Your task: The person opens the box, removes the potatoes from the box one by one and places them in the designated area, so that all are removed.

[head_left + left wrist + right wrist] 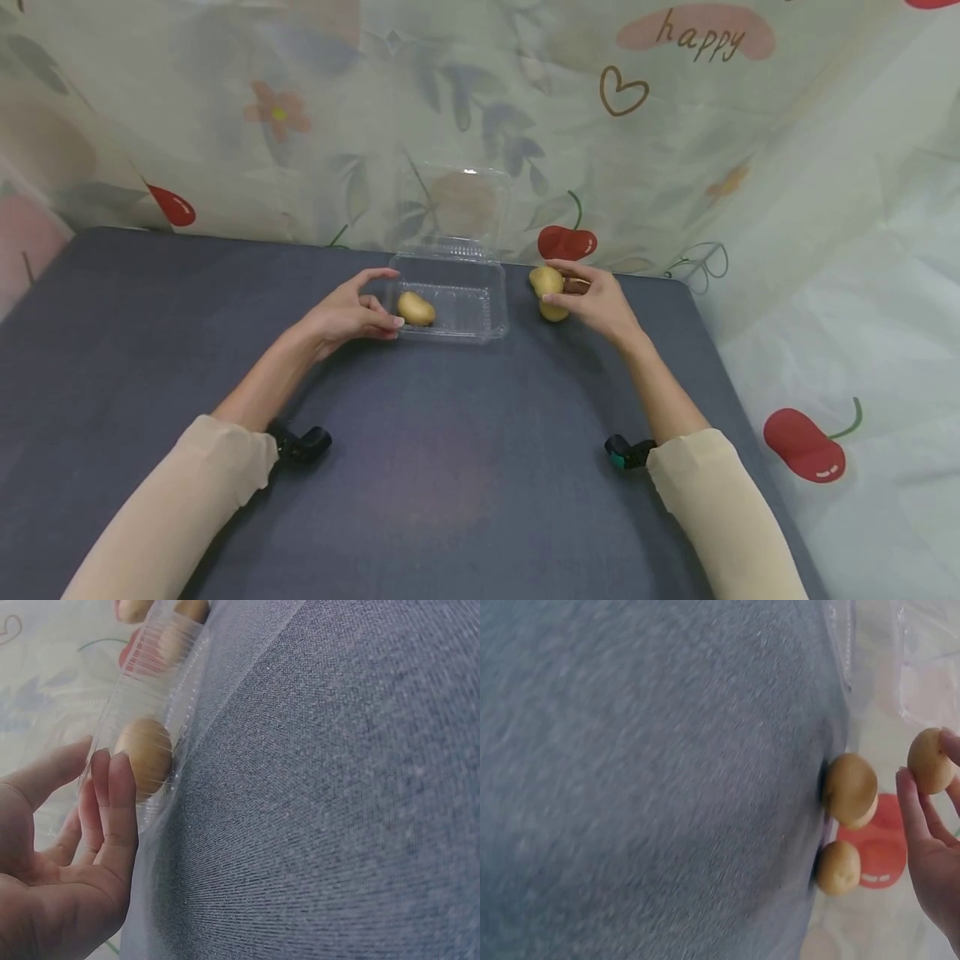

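Observation:
A clear plastic clamshell box [467, 312] lies on the table with its lid [468, 204] raised at the back. One potato [416, 309] rests inside, at the left end. My left hand [347, 317] holds the box's left side, thumb and fingers at its edge. My right hand [600, 304], to the right of the box, pinches another potato [930, 761] between thumb and fingertips, raised off the table. Below it lie several potatoes on the cloth, among them a larger one [850, 787] and a smaller one [838, 868]; the right hand partly hides them in the head view.
Dark grey cloth [450, 467] covers the table. A patterned curtain [322, 125] hangs right behind its back edge, and more sheeting [862, 292] hangs at the right. A black wrist camera [300, 442] sits on the left forearm, another [628, 452] on the right.

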Demonstrator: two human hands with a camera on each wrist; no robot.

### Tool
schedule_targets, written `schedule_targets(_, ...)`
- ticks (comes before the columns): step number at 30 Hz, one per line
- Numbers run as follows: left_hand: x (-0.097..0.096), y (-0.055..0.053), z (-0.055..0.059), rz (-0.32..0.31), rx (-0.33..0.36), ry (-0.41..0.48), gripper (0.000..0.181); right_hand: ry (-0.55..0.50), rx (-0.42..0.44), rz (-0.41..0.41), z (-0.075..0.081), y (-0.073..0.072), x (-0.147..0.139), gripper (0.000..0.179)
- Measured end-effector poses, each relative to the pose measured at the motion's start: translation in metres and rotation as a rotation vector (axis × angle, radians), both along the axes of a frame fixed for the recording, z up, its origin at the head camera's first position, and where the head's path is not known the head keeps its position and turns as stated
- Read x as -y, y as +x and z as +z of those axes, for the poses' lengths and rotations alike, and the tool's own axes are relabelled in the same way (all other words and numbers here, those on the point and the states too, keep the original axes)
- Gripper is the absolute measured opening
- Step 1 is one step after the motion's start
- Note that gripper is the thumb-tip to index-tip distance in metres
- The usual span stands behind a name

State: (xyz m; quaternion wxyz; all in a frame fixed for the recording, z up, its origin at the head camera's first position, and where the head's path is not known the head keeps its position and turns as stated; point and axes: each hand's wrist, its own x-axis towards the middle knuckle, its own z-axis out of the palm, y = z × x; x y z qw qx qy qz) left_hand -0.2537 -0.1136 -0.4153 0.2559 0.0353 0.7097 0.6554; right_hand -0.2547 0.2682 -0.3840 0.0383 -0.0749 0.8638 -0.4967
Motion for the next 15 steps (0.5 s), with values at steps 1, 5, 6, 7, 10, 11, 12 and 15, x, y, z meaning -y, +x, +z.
schedule_targets(1,0.0,0.0,0.0,0.002,0.001,0.001,0.088,0.004,-0.004,-0.001,0.0,0.0,-0.003,0.054)
schedule_targets(5,0.0,-0.001,0.001,0.007,-0.001,0.005,0.088,0.004,-0.02,-0.005,0.001,0.003,-0.012,0.053)
schedule_targets(6,0.0,-0.001,0.001,0.007,-0.004,0.006,0.088,0.0,-0.022,-0.005,0.001,0.004,-0.013,0.053)
schedule_targets(7,0.0,-0.001,0.0,0.007,-0.006,0.008,0.088,-0.001,-0.022,-0.006,0.0,0.004,-0.015,0.053)
schedule_targets(10,0.0,-0.001,0.0,0.003,-0.007,0.006,0.089,0.001,-0.017,-0.011,0.0,0.006,-0.02,0.054)
schedule_targets(11,0.0,-0.001,0.0,0.005,-0.003,0.005,0.088,0.003,-0.015,-0.014,-0.001,0.007,-0.022,0.054)
schedule_targets(12,0.001,-0.001,0.0,0.005,-0.001,0.003,0.088,0.008,-0.013,-0.019,-0.002,0.008,-0.024,0.054)
schedule_targets(15,0.0,0.0,0.0,0.005,0.005,0.001,0.088,0.016,-0.008,-0.035,-0.004,0.011,-0.029,0.055)
